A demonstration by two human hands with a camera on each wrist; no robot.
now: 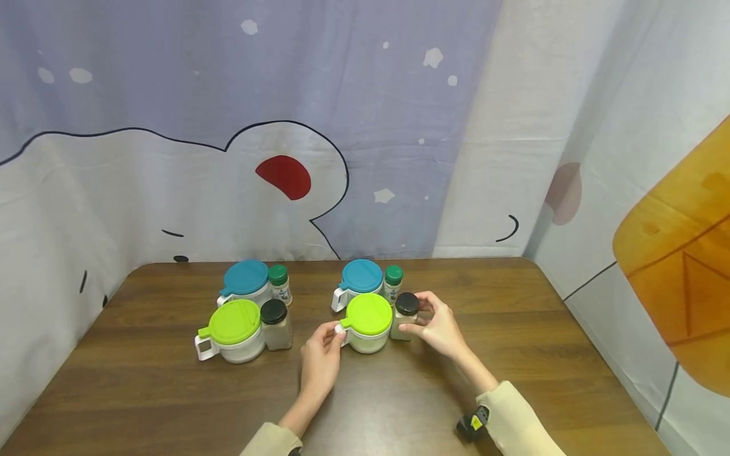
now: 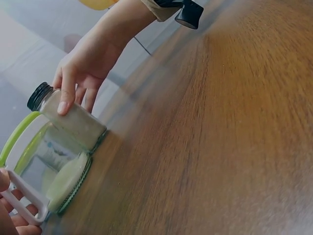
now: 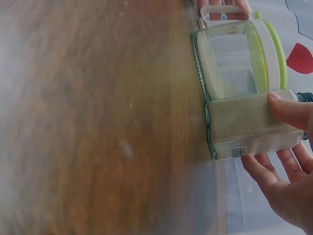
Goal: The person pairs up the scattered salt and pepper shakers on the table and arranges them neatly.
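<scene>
My left hand holds the white handle of a glass seasoning jar with a lime-green lid; the left wrist view shows fingers around that handle. Against the jar's right side stands a square glass jar with a black lid, filled with pale powder. My right hand grips this square jar between thumb and fingers. Both jars rest upright on the table, side by side. Behind them are a blue-lidded jar with a white handle and a small green-capped shaker.
On the left stands a similar group: a lime-lidded jar, a blue-lidded jar, a green-capped shaker and a black-lidded square jar. A printed curtain hangs behind the wooden table.
</scene>
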